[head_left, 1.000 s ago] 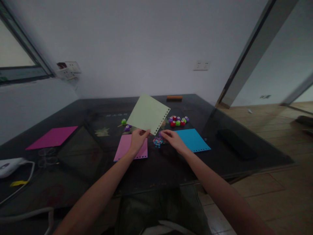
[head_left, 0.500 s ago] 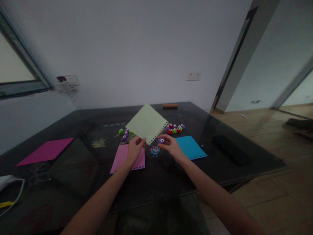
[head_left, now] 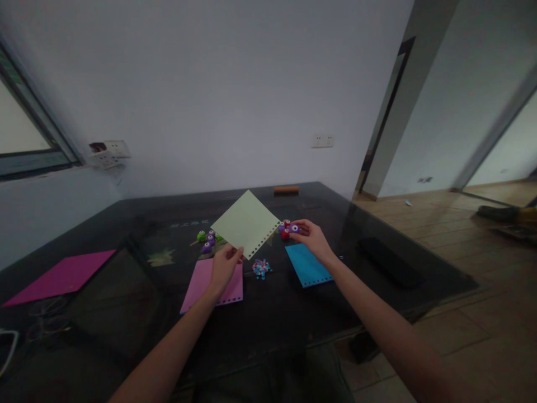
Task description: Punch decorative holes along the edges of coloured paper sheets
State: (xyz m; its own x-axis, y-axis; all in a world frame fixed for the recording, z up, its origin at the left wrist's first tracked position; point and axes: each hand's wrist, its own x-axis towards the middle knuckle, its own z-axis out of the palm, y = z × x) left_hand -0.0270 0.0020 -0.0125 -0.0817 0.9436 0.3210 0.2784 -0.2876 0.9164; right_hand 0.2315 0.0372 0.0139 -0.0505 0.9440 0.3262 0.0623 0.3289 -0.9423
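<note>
While the left hand (head_left: 224, 267) pinches the near corner of a pale green sheet (head_left: 245, 224) between thumb and fingers, the right hand (head_left: 314, 239) grips a purple toy (head_left: 294, 229) with its fingertips, nearly closed around it. The sheet is raised and tilted above the tabletop (head_left: 272, 330), its punched edge facing right. The purple toy, its eye showing, is beside some red toys (head_left: 285, 234), though whether they touch is unclear.

Below the left hand lies pink paper (head_left: 197, 282), partly covered by it; blue paper (head_left: 305, 266) lies below the right. Between the papers sits a pile of small bits (head_left: 261, 269), perhaps beads. Green and purple toys (head_left: 207, 247) cluster left of the sheet.
</note>
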